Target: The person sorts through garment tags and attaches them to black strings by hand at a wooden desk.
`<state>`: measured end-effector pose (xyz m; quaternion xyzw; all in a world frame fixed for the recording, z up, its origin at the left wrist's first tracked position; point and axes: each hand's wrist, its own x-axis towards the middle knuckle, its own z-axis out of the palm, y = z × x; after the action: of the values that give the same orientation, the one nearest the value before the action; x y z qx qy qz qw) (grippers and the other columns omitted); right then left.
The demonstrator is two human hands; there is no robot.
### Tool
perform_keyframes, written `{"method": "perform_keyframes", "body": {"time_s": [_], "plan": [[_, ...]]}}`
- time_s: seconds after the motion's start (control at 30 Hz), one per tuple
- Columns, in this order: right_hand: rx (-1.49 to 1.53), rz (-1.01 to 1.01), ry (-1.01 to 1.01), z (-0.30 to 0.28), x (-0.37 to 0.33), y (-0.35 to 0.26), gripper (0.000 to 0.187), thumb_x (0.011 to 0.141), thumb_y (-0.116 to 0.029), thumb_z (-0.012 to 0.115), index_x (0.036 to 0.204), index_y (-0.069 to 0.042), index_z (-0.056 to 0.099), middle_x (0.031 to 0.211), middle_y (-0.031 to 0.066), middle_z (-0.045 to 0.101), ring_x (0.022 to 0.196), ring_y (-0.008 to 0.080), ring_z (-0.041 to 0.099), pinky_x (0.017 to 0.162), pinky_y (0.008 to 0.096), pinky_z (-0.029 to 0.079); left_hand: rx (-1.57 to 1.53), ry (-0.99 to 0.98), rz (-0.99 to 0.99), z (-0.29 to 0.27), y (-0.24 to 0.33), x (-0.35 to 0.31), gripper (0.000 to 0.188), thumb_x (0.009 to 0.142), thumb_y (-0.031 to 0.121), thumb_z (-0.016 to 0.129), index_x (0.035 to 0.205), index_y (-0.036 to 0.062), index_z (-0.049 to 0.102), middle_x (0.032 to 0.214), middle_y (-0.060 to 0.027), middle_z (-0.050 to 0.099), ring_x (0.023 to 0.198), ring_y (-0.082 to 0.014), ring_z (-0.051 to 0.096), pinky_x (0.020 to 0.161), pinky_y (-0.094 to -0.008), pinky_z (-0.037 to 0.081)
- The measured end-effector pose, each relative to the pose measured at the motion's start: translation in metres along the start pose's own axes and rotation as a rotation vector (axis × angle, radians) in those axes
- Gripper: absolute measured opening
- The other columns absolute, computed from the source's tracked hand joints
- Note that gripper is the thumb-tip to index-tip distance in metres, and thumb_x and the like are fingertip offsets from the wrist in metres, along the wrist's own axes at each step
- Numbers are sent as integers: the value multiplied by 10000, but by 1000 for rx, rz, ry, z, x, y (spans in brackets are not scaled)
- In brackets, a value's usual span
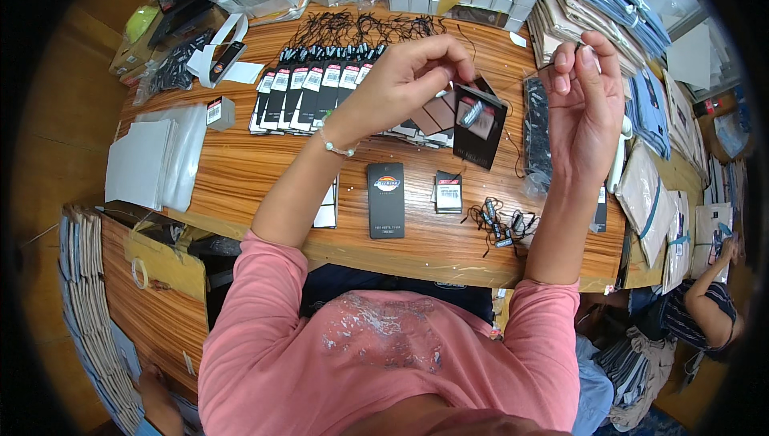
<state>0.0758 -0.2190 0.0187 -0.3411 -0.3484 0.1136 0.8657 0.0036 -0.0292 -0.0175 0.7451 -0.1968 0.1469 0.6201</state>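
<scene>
1. Left hand (400,82) has its fingers curled, tips close to the upper edge of a dark tag (479,135); whether they pinch the tag or only its string, I cannot tell; a weak hold could let the tag twist or fall.
2. Right hand (583,87) stands apart from it, thumb and fingertips pressed together, seemingly pinching a thin cord (538,71); too hard a pull might snap the cord or tear the tag's hole.
3. Dark tag hangs tilted above the table (240,155), between the two forearms; if dropped, it would likely land near the small white-label stack (449,194) and mix with it.
4. Loose black cords (505,224) lie tangled just beside the right forearm; a low sweep of that arm could snag or drag them.
5. Fanned tags (300,91) lie overlapped beyond the left forearm; a brush of the wrist or bracelet (340,149) could disorder the row.
</scene>
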Motion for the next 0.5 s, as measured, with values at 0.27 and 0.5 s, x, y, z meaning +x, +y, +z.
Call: {"method": "perform_keyframes", "body": {"time_s": [0.27, 0.5], "plan": [[85, 45, 0, 10, -6, -1, 250, 852, -36, 506, 1087, 16, 438, 838, 132, 552, 673, 135, 505, 646, 259, 441, 411, 204, 319, 30, 3, -2, 460, 635, 412, 742, 765, 41, 502, 704, -44, 478, 640, -155, 475, 603, -253, 401], [91, 5, -40, 11, -8, -1, 266, 851, -29, 509, 1101, 15, 430, 835, 142, 568, 676, 143, 532, 649, 259, 460, 565, 194, 375, 46, -1, -6, 384, 644, 302, 758, 719, 23, 504, 716, -66, 484, 645, -160, 493, 555, -272, 406]]}}
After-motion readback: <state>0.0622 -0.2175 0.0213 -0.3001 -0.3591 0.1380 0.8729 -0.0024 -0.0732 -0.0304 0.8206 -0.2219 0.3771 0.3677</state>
